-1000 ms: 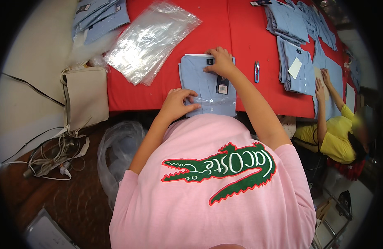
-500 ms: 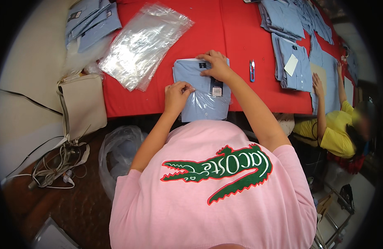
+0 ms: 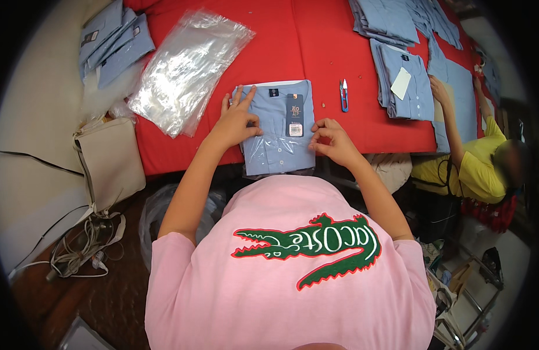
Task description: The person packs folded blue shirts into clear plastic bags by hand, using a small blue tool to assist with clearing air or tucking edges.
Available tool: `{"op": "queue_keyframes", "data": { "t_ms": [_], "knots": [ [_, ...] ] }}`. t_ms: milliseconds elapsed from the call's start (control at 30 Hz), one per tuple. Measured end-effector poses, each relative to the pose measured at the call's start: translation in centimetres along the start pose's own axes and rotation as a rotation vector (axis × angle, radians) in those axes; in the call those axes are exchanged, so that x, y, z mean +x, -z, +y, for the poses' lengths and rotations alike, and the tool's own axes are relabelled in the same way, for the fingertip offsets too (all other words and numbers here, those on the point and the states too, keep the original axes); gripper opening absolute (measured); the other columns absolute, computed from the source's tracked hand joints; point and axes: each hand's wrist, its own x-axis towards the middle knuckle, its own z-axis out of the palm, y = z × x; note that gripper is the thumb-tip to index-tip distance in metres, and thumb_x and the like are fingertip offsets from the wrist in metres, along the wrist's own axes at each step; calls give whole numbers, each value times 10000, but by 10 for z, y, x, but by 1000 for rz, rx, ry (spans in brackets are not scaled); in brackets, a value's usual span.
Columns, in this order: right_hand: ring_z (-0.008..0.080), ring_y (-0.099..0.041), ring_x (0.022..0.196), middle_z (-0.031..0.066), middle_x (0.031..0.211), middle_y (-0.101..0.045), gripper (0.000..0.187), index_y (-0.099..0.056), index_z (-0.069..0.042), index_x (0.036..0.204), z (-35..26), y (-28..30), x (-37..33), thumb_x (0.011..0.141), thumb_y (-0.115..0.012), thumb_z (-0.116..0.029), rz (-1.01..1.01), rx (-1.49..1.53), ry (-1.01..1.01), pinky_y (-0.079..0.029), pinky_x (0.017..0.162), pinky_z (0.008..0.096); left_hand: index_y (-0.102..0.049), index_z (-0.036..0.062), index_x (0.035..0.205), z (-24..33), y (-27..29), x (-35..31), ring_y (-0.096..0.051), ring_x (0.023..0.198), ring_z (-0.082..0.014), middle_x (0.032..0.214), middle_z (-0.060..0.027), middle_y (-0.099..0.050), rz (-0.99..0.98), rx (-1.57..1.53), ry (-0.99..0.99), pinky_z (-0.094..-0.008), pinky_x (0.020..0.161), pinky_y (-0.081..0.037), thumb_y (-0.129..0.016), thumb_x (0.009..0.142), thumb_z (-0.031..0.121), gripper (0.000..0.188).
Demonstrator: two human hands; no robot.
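Observation:
A folded light-blue shirt (image 3: 263, 108) lies in front of me at the near edge of the table, with a dark hang tag (image 3: 294, 108) on its right half. A clear plastic bag (image 3: 263, 154) covers its lower part. My left hand (image 3: 237, 119) rests on the shirt's left side, fingers spread toward the collar and thumb near the bag's mouth. At the shirt's right edge, my right hand (image 3: 335, 142) has thumb and forefinger pinched at the bag's rim.
Flat clear bags (image 3: 191, 70) lie left on the red cloth (image 3: 275, 41), near bagged shirts (image 3: 115, 44). Thread snips (image 3: 343, 96) lie to the right, before folded shirts (image 3: 401, 79). A co-worker in yellow (image 3: 479, 166) handles a shirt. A beige pouch (image 3: 109, 163) hangs left.
My left hand has moved up from the bag's mouth onto the shirt's upper left. My right hand has left the collar and come down to the right edge, uncovering the hang tag.

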Motion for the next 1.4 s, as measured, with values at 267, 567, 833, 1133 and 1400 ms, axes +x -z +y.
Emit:
{"op": "queue_keyframes", "data": {
  "t_ms": [267, 567, 833, 1133, 1400],
  "knots": [
    [354, -499, 1457, 171, 1583, -504, 134, -714, -12, 941, 13, 8, 34, 894, -813, -89, 101, -7, 9, -440, 1176, 459, -822, 176, 766, -5, 12, 39, -124, 1673, -421, 1806, -94, -261, -191, 20, 45, -684, 1300, 25, -946, 691, 331, 213],
    [419, -354, 1587, 182, 1758, -331, 110, -626, -3, 865, 4, 28, 78, 890, -729, -33, 6, -256, 147, -423, 1211, 454, -744, 128, 748, -22, 18, 34, -269, 1639, -319, 1706, -48, -455, -129, -164, 15, -618, 1316, -48, -915, 768, 291, 237],
    [292, -597, 1200, 150, 1331, -652, 62, -634, -41, 912, 2, 47, 140, 913, -672, -91, -198, -176, 26, -518, 945, 412, -678, 72, 782, -42, 19, 39, -610, 1361, -244, 1449, -87, -710, -18, -382, 33, -511, 1251, -298, -840, 892, 224, 247],
    [125, -578, 683, 41, 790, -604, 185, -629, -58, 1062, -38, 53, 132, 1094, -642, -240, 41, 60, -240, -490, 572, 315, -667, 79, 880, -42, 52, 46, -546, 790, -55, 828, 36, -655, 36, -796, 272, -250, 715, -440, -743, 1022, 187, 194],
    [164, -671, 939, 65, 1074, -707, 83, -677, -28, 1075, -172, 173, 84, 1003, -720, -32, 511, -199, 584, -530, 796, 311, -709, 7, 936, 99, 208, 35, -656, 876, -91, 935, -12, -754, 496, -474, -224, -276, 780, -523, -738, 1014, 103, 127]
  ]
}}
